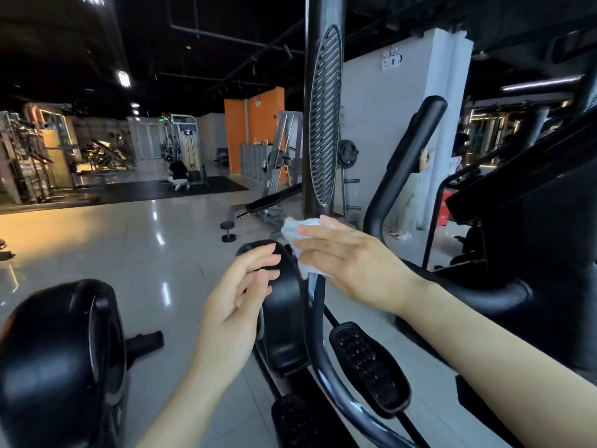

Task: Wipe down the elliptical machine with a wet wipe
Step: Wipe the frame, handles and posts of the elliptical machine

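A dim gym spreads out behind, with a glossy pale floor (135,240), weight machines along the far left wall and an orange pillar (255,130) near the middle. At the lower left sits the black round housing of a neighbouring machine (64,357). Moving right, the left hand (235,305) hovers with its fingers loosely bent, holding nothing, its fingertips just beside the black flywheel cover (284,305) of the elliptical machine. Right of that, the right hand (352,263) lies flat with straight fingers over a white wet wipe (298,236), pressing it against the dark upright bar (318,305) of the elliptical. The wipe is bunched under the palm, and part of it sticks out past the fingertips toward the left. Below the hands are the two black foot pedals (368,367), and further right a curved black handle (407,163) rises in front of a grey column.

The wiping step appears to be under way on the bar. The next move likely calls for sliding the wipe along the bar while keeping firm pressure, then shifting to the flywheel cover, pedals and handle.

No containers are in view; no wipe packet or bin can be seen.
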A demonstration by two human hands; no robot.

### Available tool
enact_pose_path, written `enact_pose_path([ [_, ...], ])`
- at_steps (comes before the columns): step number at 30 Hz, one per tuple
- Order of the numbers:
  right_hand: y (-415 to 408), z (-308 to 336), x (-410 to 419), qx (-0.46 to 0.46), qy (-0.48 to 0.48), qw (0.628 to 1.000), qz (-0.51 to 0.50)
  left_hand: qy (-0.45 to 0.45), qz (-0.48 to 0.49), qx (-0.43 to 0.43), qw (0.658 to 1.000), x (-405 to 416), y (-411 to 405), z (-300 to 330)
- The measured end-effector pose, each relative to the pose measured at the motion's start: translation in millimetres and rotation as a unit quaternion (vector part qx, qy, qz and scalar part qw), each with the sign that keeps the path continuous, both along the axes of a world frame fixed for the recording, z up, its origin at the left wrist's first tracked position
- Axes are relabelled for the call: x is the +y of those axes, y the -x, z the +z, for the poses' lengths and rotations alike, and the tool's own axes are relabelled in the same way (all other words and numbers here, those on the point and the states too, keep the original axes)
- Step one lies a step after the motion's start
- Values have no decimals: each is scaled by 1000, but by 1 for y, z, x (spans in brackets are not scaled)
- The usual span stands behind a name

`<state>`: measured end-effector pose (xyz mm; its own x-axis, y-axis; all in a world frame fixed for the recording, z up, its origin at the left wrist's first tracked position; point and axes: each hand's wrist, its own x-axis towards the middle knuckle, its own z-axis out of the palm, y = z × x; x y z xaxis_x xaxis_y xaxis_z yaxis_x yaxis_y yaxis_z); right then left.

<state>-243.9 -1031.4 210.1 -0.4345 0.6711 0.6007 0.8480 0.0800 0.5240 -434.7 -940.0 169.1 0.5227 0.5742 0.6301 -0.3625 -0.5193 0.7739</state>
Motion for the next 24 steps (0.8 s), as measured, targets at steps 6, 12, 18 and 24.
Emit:
enact_pose_path([
  [6,69,-2,-76,423,51,903,59,-103,-32,-57,993,-51,1,-2],
  [12,75,-47,-161,678,14,735,-4,-25,-60,-75,995,-113,-23,-40],
  [18,66,-83,-226,818,-75,567,-55,50,-147,12,988,-167,-55,-73],
  [24,77,-98,-248,873,-188,444,-72,-71,-244,56,965,-198,-68,-95],
])
